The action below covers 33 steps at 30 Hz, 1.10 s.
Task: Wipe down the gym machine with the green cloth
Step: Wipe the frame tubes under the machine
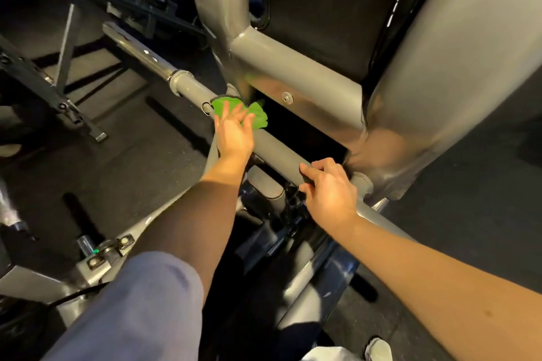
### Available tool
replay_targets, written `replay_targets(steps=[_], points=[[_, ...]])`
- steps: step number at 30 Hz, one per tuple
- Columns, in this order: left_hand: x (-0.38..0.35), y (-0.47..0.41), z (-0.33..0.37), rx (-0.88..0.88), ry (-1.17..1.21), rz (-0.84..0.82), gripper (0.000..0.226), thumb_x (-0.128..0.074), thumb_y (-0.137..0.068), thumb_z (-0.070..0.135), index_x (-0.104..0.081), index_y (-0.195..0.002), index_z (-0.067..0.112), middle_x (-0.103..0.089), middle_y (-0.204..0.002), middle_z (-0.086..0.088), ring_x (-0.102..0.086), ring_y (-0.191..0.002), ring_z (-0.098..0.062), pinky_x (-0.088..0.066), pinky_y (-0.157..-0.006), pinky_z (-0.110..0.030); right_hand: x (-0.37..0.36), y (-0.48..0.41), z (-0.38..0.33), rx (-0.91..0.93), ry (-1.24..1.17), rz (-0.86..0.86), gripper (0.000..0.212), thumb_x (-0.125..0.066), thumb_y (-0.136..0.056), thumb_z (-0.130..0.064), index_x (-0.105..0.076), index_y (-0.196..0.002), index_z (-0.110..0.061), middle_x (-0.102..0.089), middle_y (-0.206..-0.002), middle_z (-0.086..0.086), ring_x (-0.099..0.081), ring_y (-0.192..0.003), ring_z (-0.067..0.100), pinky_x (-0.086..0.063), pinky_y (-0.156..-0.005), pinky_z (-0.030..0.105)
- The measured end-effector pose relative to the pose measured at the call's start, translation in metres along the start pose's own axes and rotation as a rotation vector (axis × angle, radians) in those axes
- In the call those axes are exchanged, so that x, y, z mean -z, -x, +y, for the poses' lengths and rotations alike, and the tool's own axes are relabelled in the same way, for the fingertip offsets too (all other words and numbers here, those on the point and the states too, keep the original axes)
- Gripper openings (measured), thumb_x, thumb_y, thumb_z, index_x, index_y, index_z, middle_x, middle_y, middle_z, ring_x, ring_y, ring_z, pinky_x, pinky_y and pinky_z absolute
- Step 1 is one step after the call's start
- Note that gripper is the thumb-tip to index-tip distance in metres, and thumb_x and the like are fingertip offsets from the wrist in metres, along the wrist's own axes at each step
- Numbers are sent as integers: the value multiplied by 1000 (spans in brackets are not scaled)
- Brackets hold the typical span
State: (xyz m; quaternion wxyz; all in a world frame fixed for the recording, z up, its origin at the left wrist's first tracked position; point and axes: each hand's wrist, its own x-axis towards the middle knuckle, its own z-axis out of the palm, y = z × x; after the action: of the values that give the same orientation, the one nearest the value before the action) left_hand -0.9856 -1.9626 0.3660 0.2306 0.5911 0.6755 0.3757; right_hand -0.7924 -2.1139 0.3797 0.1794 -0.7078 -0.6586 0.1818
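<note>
two bare hands on a grey gym machine (pixel 293 67), left hand (pixel 234 136) flat, fingers spread, pressing the green cloth (pixel 255 116) onto its crossbar (pixel 278 149), right hand (pixel 330 192) curled around that crossbar beside the thick upright (pixel 440 82)

The gym machine (pixel 293 73) was grey painted metal with a smooth, semi-gloss sheen, and its plate peg (pixel 140 51) was polished chrome. The green cloth (pixel 259 119) looked soft and matt. The floor (pixel 132 161) was dark, matt and grainy.
</note>
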Motion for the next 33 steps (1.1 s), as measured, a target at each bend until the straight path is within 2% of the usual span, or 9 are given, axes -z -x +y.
replay_targets(steps=[2, 4, 6, 14, 19, 23, 28, 31, 33], points=[[3, -13, -5, 43, 28, 25, 37, -56, -105, 24, -62, -137, 5, -47, -155, -4, -22, -154, -22, -3, -129, -40, -2, -2, 0, 1, -12, -5, 40, -61, -100, -22, -62, -138, -31, -52, -131, -5, -49, -121, 18, -50, -88, 38], [-4, -2, -4, 107, 193, 50, 41, -56, -105, 20, -57, -141, 2, -40, -160, -7, -21, -155, -21, -17, -128, -42, -5, -3, 1, 0, -41, 10, 37, -62, -98, -21, -64, -134, -31, -53, -128, -4, -56, -114, 19, -51, -85, 42], [-17, 25, 3, 148, 247, 69, 43, -54, -106, 25, -55, -144, 5, -37, -162, -6, -18, -156, -18, -21, -127, -42, -7, -3, 3, -11, -56, 24, 37, -63, -97, -22, -65, -132, -31, -53, -127, -5, -59, -111, 20, -51, -85, 44], [-55, 124, 25, -1, 284, 162, 37, -61, -102, 20, -62, -137, 7, -42, -158, -6, -19, -155, -21, -20, -125, -33, -7, -6, 4, 5, -52, 22, 36, -64, -95, -23, -66, -128, -36, -53, -121, -8, -61, -107, 17, -52, -79, 43], [-46, 86, 25, 174, 385, 215, 44, -65, -100, 24, -59, -140, 6, -31, -164, -8, -18, -155, -25, -19, -127, -41, -9, -7, 5, 21, -63, 35, 40, -67, -93, -19, -66, -131, -32, -54, -123, -6, -62, -107, 19, -54, -79, 43], [-26, 33, 15, 355, 388, 228, 51, -60, -103, 33, -50, -150, 15, -19, -169, -6, -26, -153, -22, -23, -122, -32, -5, -7, 3, 22, -23, 7, 42, -65, -95, -20, -64, -136, -32, -53, -127, -4, -55, -116, 18, -53, -85, 44], [-17, 21, 14, 430, 339, 194, 59, -59, -102, 38, -40, -156, 23, -26, -167, -9, -32, -150, -27, -26, -120, -34, -1, -6, 2, 26, -22, -5, 41, -64, -96, -20, -63, -136, -30, -53, -125, -3, -54, -115, 19, -53, -87, 43], [-22, 50, 24, 434, 303, 141, 65, -55, -103, 43, -29, -161, 26, -38, -162, -7, -42, -143, -31, -31, -118, -41, -2, -6, 1, 29, -70, 13, 36, -63, -97, -20, -65, -132, -28, -53, -122, -2, -61, -106, 23, -53, -86, 42], [-30, 83, 35, 402, 325, 125, 67, -55, -103, 42, -27, -161, 24, -48, -155, -8, -49, -137, -31, -36, -113, -40, 1, -4, 0, 38, -39, 20, 38, -64, -96, -19, -65, -133, -27, -54, -123, -1, -57, -112, 23, -52, -86, 40]])
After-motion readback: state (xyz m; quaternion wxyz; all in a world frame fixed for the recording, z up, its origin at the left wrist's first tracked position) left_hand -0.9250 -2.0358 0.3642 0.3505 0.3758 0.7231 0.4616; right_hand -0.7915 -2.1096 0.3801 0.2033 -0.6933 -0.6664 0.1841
